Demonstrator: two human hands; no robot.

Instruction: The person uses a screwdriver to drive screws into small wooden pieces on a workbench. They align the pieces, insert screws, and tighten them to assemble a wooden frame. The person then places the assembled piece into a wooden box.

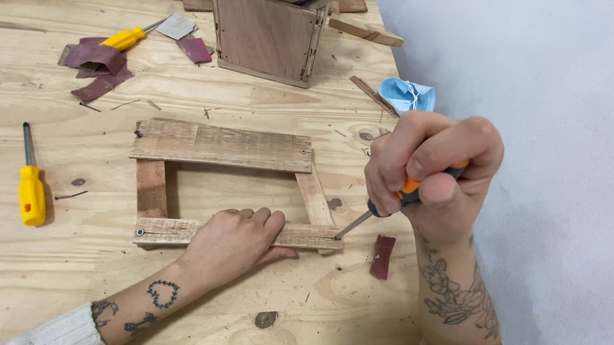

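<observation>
A small rectangular frame of rough wooden slats (222, 145) lies on the plywood table (31, 274). My left hand (236, 239) presses flat on the frame's near slat (309, 235), holding it down. My right hand (433, 172) is closed around an orange-and-dark-handled screwdriver (407, 192). Its thin shaft slants down to the left, and the tip (337, 236) sits on the right end of the near slat, at a fastener there.
A yellow screwdriver (31, 189) lies at the left. A wooden box (266, 32) of wood scraps stands at the back, with sandpaper pieces (98, 65), a yellow-handled tool (128, 37) and planks nearby. A blue mask (406, 96) and a sandpaper scrap (382, 257) lie near the table's right edge.
</observation>
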